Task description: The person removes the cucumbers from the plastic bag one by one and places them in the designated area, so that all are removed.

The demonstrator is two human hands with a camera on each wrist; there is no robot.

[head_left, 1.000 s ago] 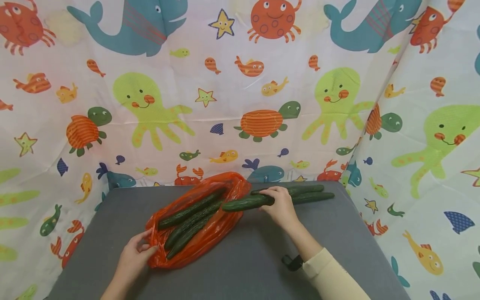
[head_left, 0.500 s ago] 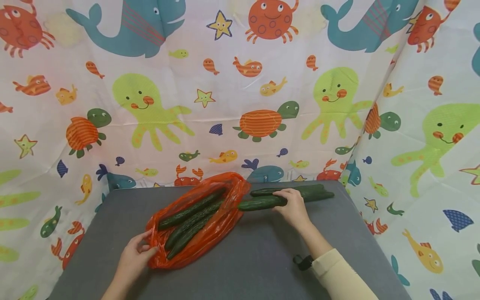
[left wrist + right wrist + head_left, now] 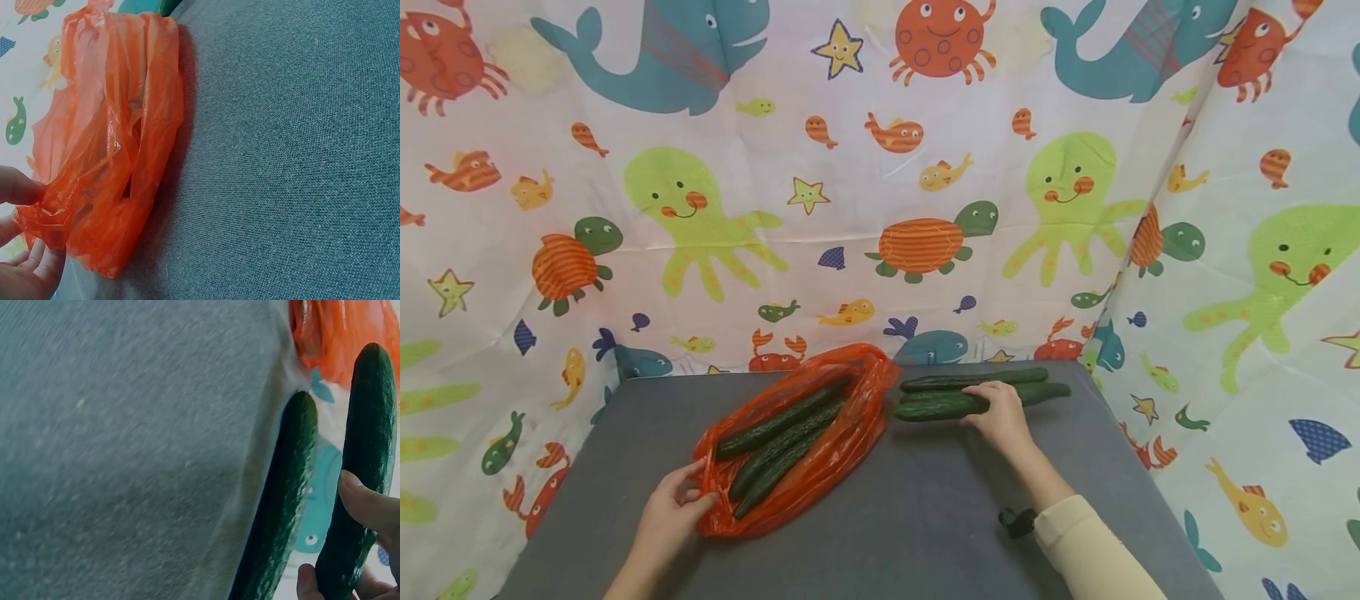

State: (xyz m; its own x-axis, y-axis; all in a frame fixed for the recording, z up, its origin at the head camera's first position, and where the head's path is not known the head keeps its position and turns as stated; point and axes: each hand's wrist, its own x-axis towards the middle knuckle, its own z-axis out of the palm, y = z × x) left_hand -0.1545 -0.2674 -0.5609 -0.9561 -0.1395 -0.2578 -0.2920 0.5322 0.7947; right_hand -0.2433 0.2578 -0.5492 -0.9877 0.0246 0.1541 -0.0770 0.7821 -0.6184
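A person in a pale yellow sleeve works at a grey table as I watch. The left hand pinches the near edge of an orange plastic bag between thumb and fingers. The bag slants across the table, left of centre, with three dark green cucumbers side by side in it; from the left wrist its folds hide most of what is inside.

The right hand grips another cucumber, thumb and fingers curled round it, just beyond the bag's far right end. I cannot tell whether it touches the table. Behind it lie two more: a rear cucumber near the back edge, and a front cucumber partly blocked by the hand. A small dark object shows beside the right wrist. White cloth printed with sea animals walls the table in.
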